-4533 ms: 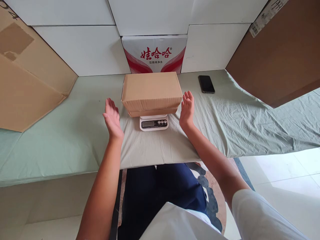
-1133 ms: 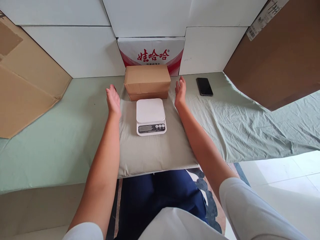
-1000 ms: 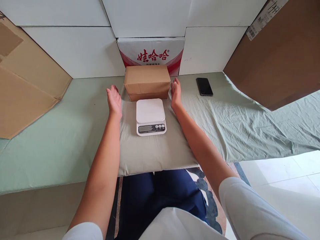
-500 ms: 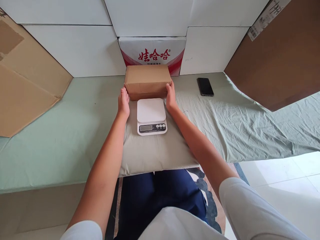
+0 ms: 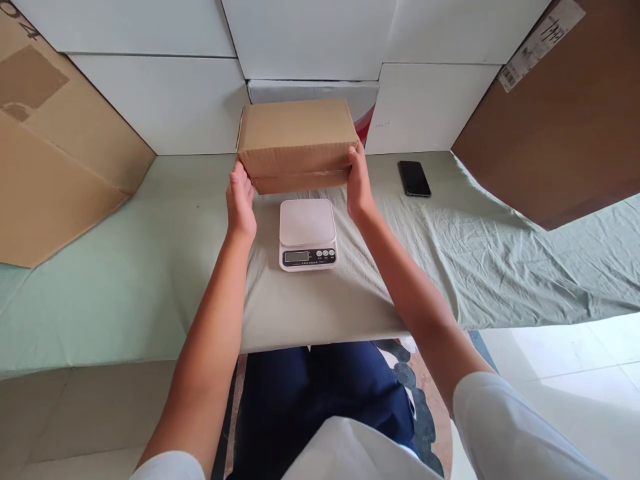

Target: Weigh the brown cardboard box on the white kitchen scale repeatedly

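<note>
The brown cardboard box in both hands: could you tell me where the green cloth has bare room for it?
Widest free patch: left of the white kitchen scale, up to the leaning cardboard sheet. A smaller one lies between the scale and the black phone. Behind the scale, the brown cardboard box and both hands crowd it.

A table (image 5: 100,267) covered by a pale green cloth (image 5: 525,267) runs across the view; the cloth lies smooth on the left and wrinkled on the right. Behind it, white panels (image 5: 165,100) stack up as a back wall, with dark seams between them. A large sheet of light brown cardboard (image 5: 55,153) leans at the left, and a darker brown cardboard sheet (image 5: 560,127) with a white printed label (image 5: 540,43) leans at the right. A black phone (image 5: 414,178) lies flat on the cloth, near the back panels. Glossy white floor tiles (image 5: 575,360) show at the lower right, brightly lit, and a round patterned rug (image 5: 425,400) lies under the table's near edge.
</note>
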Tool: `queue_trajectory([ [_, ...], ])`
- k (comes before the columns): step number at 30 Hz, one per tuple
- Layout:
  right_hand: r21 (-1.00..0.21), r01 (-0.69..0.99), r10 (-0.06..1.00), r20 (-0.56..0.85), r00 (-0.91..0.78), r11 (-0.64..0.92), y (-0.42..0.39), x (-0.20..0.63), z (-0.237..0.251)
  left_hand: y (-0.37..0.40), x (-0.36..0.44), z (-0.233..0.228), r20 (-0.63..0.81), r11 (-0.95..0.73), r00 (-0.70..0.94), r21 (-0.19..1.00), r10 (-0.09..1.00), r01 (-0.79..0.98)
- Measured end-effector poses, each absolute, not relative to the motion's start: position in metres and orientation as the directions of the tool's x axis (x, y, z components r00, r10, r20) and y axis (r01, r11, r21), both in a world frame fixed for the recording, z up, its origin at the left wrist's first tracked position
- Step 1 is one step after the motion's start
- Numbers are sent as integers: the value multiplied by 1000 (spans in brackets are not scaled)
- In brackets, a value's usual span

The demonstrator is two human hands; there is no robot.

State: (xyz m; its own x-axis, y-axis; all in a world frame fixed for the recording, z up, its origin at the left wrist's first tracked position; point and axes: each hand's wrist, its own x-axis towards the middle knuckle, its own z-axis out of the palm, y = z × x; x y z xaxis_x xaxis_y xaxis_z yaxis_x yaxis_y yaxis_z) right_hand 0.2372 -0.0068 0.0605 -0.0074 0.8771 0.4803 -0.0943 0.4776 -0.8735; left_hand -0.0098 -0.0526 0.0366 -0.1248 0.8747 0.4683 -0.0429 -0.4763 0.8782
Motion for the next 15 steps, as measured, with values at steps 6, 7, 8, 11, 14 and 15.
queue_trajectory([
  [6, -871, -82, 869, 490, -71, 485, -84, 249, 61, -124, -3, 34, 471, -477, -90, 876, 877, -64],
  [7, -879, -90, 878, 474, -67, 468, -96, 250, 57, -135, -1, 31, 465, -470, -76, 881, 882, -64],
  [8, -891, -95, 890, 451, -63, 445, -105, 251, 53, -144, 1, 28, 462, -466, -69, 883, 884, -60],
  [11, -915, -103, 918, 395, -29, 391, -123, 251, 42, -161, 5, 20, 452, -456, -84, 889, 888, -45],
  [14, -916, -107, 920, 391, -26, 387, -129, 250, 37, -169, 6, 16, 429, -436, -125, 899, 895, -34],
  [15, -914, -107, 918, 397, -23, 393, -130, 249, 35, -171, 7, 15, 419, -426, -134, 904, 898, -30],
])
